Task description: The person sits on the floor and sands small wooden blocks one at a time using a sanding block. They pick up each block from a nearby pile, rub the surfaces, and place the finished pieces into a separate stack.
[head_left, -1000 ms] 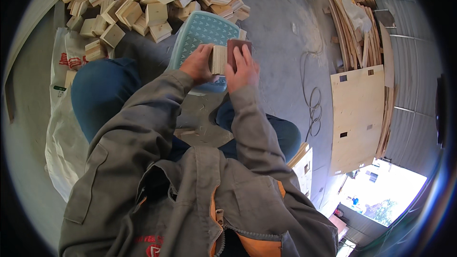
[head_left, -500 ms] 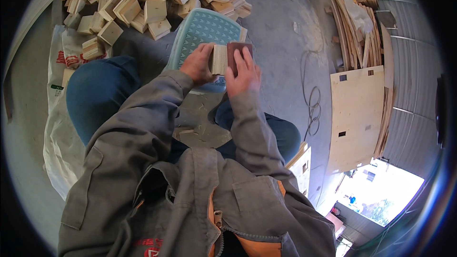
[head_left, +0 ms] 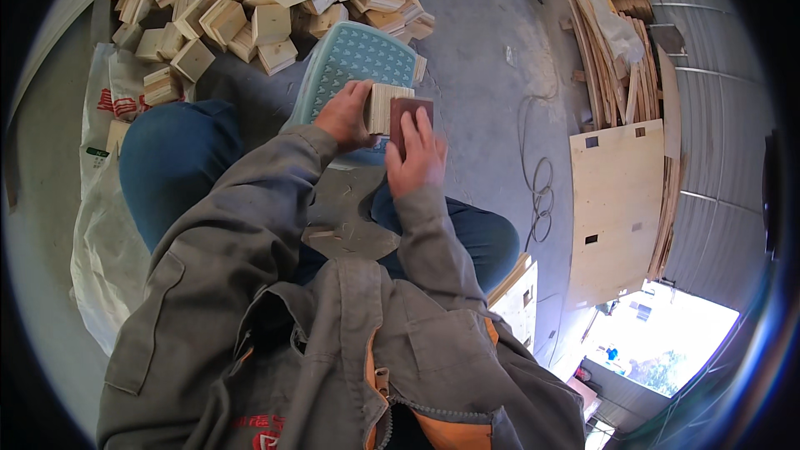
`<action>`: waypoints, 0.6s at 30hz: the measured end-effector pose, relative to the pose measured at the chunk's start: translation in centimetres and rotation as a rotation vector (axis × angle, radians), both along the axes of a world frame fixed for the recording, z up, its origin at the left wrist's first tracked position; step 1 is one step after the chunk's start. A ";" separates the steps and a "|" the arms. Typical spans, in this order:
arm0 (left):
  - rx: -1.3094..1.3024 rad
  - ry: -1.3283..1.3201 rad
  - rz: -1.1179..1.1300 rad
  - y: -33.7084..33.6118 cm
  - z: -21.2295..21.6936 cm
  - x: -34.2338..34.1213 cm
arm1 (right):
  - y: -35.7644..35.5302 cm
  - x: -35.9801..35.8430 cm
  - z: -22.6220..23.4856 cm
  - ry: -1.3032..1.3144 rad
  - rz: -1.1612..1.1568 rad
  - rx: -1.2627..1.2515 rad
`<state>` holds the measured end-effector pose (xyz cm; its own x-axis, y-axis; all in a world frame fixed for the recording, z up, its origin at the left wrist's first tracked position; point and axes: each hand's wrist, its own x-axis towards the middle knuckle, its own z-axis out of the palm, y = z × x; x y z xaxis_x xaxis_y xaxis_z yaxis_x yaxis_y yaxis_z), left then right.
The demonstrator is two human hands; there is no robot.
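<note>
Over a light-blue plastic stool [head_left: 354,58] with a studded top, my left hand [head_left: 343,118] grips a stack of plywood pieces [head_left: 380,107] from its left side. The layered edges of the stack show between my hands. My right hand [head_left: 419,160] is closed on a flat reddish-brown sanding block [head_left: 412,106], fingers laid over its outer face. The sanding block lies against the right side of the stack; its contact face is hidden.
A heap of plywood blocks [head_left: 272,25] covers the floor at the far left. White plastic sacking [head_left: 104,225] lies left of my knee. At right are a cable [head_left: 540,192], a large plywood sheet [head_left: 617,208] and leaning boards [head_left: 604,58].
My right hand has drawn the sanding block slightly toward me along the stack's side. My left hand still holds the plywood stack in nearly the same place.
</note>
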<state>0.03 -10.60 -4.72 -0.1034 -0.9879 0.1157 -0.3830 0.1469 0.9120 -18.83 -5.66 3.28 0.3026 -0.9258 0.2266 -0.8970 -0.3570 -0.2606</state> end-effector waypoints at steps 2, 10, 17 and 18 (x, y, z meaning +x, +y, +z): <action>0.013 0.014 -0.001 0.0 0.3 -0.3 | 3.2 -0.6 0.3 -0.012 0.002 0.018; -0.012 0.026 0.026 0.1 -0.2 -0.4 | 1.0 0.7 0.4 -0.024 0.001 -0.024; 0.004 0.021 -0.009 0.0 0.3 -0.2 | -10.8 4.7 1.0 0.066 -0.150 0.086; 0.017 0.027 -0.020 0.0 0.5 -0.2 | -11.2 5.0 1.3 0.080 -0.166 0.106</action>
